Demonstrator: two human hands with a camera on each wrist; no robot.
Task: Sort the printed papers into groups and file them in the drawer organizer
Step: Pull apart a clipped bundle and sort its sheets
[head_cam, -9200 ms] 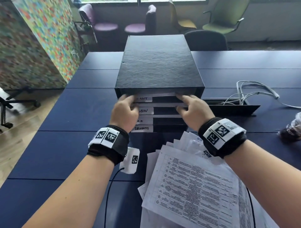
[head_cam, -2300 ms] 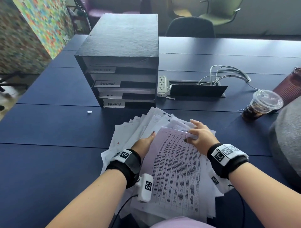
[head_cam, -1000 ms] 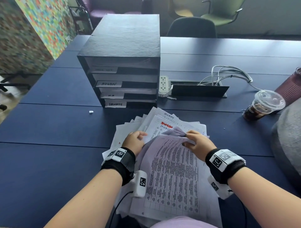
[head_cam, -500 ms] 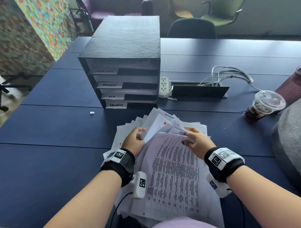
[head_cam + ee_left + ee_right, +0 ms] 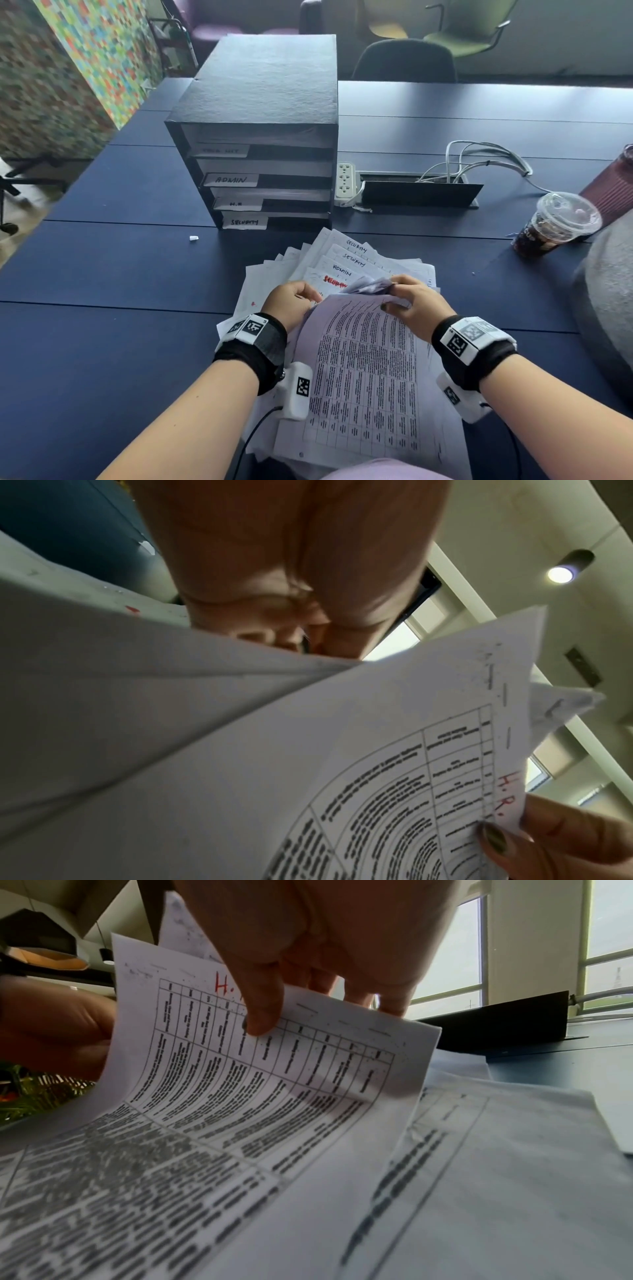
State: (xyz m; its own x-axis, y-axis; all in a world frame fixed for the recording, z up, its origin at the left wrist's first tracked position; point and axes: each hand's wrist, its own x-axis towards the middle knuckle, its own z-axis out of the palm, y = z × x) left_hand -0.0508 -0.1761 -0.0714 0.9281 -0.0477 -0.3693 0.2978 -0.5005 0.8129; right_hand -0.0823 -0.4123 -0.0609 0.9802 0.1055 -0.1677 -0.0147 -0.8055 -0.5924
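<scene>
A loose pile of printed papers (image 5: 342,260) lies on the dark blue table (image 5: 120,274), fanned out, with handwritten headings such as SECURITY and ADMIN. My right hand (image 5: 407,301) pinches the far edge of the top sheet (image 5: 370,370), thumb (image 5: 263,1010) on its face, and lifts it. That sheet (image 5: 411,777) carries a printed table and a red "H.R." mark. My left hand (image 5: 294,301) grips the lifted sheets at their left edge. The black drawer organizer (image 5: 257,102) stands behind the pile, its labelled shelves facing me.
A white power strip (image 5: 344,183) and an open black cable box (image 5: 418,193) with grey cables sit right of the organizer. An iced drink cup (image 5: 555,222) and a dark red tumbler (image 5: 613,192) stand far right, beside a grey object (image 5: 609,291). A white scrap (image 5: 193,238) lies left.
My hands left the organizer's top shelf and came to the pile. In the last half second the top sheets' far edge rose, baring a red SECURITY heading underneath.
</scene>
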